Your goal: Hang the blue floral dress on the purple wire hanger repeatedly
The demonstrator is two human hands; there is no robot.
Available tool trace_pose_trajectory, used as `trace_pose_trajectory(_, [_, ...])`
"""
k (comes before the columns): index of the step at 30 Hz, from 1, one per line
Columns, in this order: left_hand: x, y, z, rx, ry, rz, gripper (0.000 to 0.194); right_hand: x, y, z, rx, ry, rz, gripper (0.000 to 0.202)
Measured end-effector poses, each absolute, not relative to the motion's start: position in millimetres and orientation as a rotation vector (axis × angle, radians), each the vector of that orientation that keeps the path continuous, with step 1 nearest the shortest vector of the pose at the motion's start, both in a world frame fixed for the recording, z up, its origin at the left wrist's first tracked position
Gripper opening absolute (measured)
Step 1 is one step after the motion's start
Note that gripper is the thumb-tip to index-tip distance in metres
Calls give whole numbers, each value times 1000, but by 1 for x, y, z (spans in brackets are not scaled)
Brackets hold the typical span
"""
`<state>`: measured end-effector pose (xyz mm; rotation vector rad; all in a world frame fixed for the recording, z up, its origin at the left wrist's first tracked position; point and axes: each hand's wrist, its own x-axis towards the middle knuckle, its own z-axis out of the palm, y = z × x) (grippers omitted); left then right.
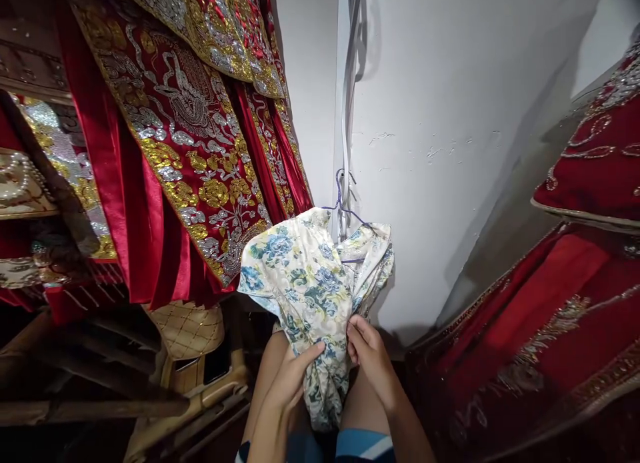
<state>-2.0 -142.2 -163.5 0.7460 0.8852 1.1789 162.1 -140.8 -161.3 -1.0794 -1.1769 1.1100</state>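
My right hand (371,353) has the shirt (317,286) pinched by its edge, left hand (294,376) closed round its side, thumb up front, probably steadying it since it's dangling off that hanger (339,198).

Pale florals among red, gold and silver

The floral garment (305,270) is cream-white, scattered with blue blooms and green and yellow leaves; its hanger (357,216) is purple. The embroidered costume (200,170) is deep red — gold flowers, silver scrolls. The beaded gown (597,173) is red, traced with silvery curling lines and edged in pale gold. The quilted panel (193,330) is beige-gold with a diamond lattice — the wall (425,196) greyish white, the shorts (356,440) blue with a white stripe.
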Motion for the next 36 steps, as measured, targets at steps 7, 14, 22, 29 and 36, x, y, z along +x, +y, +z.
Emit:
trace_pose_trajectory(7, [2,-131,-192,926,1445,1788,46,167,-161,-149,-1210,-1119,1067,40])
trace_pose_trajectory(14, [47,-153,-200,1530,1280,1647,23,165,-167,-150,-1118,-1265,1185,37])
trace_pose_trajectory(22, [55,-148,-189,1654,1193,1506,22,163,-107,-74,-1068,-1220,1157,29])
trace_pose_trajectory(29, [63,-140,-196,1822,1180,1349,16,159,-45,3,-880,-1110,935,22])
trace_pose_trajectory(36, [59,-120,-171,1954,1001,1243,9,169,-56,-18,-796,-1033,1004,22])
